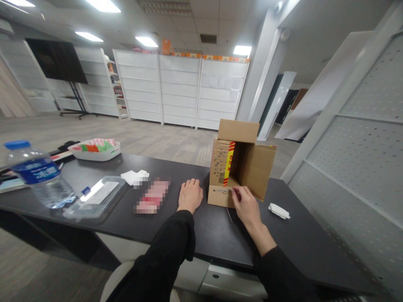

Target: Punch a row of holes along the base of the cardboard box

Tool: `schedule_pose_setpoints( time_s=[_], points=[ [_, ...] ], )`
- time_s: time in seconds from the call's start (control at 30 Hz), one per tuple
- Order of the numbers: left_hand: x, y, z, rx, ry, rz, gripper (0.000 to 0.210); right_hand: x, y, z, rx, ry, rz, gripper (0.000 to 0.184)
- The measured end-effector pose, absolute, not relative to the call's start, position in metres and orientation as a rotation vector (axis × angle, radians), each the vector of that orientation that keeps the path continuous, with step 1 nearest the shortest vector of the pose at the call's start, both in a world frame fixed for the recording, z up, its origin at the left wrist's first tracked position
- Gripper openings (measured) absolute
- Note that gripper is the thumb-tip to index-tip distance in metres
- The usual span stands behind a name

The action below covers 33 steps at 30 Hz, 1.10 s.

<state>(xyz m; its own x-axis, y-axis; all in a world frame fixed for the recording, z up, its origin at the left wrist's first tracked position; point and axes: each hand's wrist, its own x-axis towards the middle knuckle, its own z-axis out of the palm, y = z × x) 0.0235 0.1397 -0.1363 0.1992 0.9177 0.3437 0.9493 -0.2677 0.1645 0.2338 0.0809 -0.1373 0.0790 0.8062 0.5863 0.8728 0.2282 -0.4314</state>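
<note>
An open cardboard box [219, 163] stands on the dark table, its opening facing me and to the right. Yellow-and-red tape [229, 164] runs down its left side, beside many small dark marks or studs. Along its lower front flap [217, 198] is a row of small shiny metal pieces [222, 191]. At the right end of that row my right hand [247, 205] has thumb and forefinger pinched together; whatever is between them is too small to name. My left hand [190, 194] rests palm down on the table left of the box. A thin rod [229, 215] lies below the flap.
Left on the table are a water bottle [39, 176], a clear plastic case [97, 197], a white basket [107, 154], crumpled tissue [134, 177] and a blurred pink item [153, 196]. Folded tissue [279, 211] lies right of the box. A perforated panel [355, 167] borders the right.
</note>
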Motion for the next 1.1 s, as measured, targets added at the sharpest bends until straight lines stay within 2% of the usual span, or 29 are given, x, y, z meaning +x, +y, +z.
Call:
schedule_pose_setpoints(
  time_s=[0.43, 0.9, 1.1],
  points=[
    [0.024, 0.142, -0.140, -2.335, -1.843, -0.577, 0.023, 0.229, 0.074, -0.138, -1.668, -1.795, -0.225, 0.021],
    [0.023, 0.141, -0.139, -2.372, -1.841, -0.599, 0.023, 0.233, 0.060, -0.137, -1.627, -1.857, -0.040, 0.023],
    [0.023, 0.141, -0.138, -2.374, -1.862, -0.582, 0.023, 0.234, 0.037, -0.135, -1.418, -2.222, 0.080, 0.039]
  ],
)
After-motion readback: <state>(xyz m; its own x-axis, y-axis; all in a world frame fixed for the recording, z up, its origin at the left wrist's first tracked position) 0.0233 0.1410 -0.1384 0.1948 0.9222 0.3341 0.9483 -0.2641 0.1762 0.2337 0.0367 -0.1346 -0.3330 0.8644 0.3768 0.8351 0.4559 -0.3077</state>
